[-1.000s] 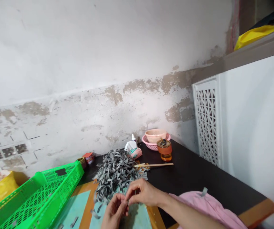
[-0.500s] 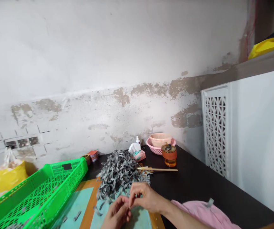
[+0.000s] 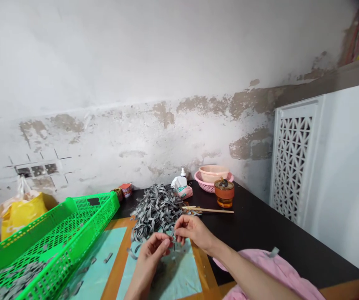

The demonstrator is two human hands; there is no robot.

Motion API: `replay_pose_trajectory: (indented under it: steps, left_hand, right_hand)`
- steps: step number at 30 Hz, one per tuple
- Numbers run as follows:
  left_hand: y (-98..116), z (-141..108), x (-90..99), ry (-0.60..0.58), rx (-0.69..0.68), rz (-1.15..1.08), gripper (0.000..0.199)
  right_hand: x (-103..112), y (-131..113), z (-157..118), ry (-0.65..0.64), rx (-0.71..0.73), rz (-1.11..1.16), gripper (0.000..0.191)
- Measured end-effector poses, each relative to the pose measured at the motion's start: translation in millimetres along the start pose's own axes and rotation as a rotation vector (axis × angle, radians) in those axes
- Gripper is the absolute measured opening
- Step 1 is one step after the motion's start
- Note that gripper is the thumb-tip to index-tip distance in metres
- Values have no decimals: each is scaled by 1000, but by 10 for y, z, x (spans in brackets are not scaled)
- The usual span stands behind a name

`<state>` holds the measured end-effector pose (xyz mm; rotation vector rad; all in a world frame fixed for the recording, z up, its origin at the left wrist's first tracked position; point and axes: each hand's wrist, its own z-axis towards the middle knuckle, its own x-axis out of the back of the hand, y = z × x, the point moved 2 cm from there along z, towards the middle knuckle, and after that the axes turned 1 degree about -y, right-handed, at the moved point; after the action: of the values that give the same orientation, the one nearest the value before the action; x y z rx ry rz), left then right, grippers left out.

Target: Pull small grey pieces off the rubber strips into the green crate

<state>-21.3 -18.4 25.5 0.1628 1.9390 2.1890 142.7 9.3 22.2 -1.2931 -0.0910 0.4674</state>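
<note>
My left hand (image 3: 154,249) and my right hand (image 3: 192,232) are close together over a light blue-green sheet (image 3: 166,277). Fingertips on both are pinched, a small gap between them. A small grey piece shows dimly at the fingertips; it looks like one of the grey strips, stretched between the two hands. Just beyond them rises a heap of curled grey strips (image 3: 159,208). One loose curled strip (image 3: 131,253) lies left of my left hand.
At left, a green plastic crate (image 3: 96,225) holds flat grey pieces (image 3: 23,277). Behind the heap are a tissue pack (image 3: 184,191), pink baskets (image 3: 204,186), a lidded glass cup (image 3: 224,193) and a wooden-handled brush (image 3: 213,210). Pink cloth (image 3: 269,271) lies at right.
My hands have moved slightly apart and up from where their fingertips met. The camera view has shifted, showing more grey pieces in the green crate.
</note>
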Motion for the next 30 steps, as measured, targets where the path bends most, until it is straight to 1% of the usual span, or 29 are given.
replay_pose_trajectory:
  steps: [3,7,9,13,18,21,24,27,30]
  left_hand:
    - [23,-18,-64,-37,-31,10,23]
    - [-45,4,-112,-81,58,-102,26]
    - [-90,26,-116,-85,89,-168,27]
    - [-111,36,-128,-70,100,-277,27]
    - [-38,-8,-149,-123,83,-420,20]
    - [-41,-5,-109,-78,73,-493,19]
    - [-65,9,-72,-31,54,-540,20]
    - [-93,18,-71,-57,44,-557,20]
    - [-137,40,-70,-75,21,-533,19]
  right_hand:
    - [-44,8,-15,36,12,-77,31]
    - [-80,31,-14,78,11,-146,29]
    - [-83,48,-3,86,7,-161,28]
    - [-98,64,10,103,34,-147,27]
    - [-92,6,-14,110,69,-42,28]
    - [-54,-20,-40,70,95,-24,27]
    - [-63,10,-55,-21,138,-113,19]
    - [-119,68,-53,-23,177,-170,9]
    - [-180,114,-40,-9,157,-127,9]
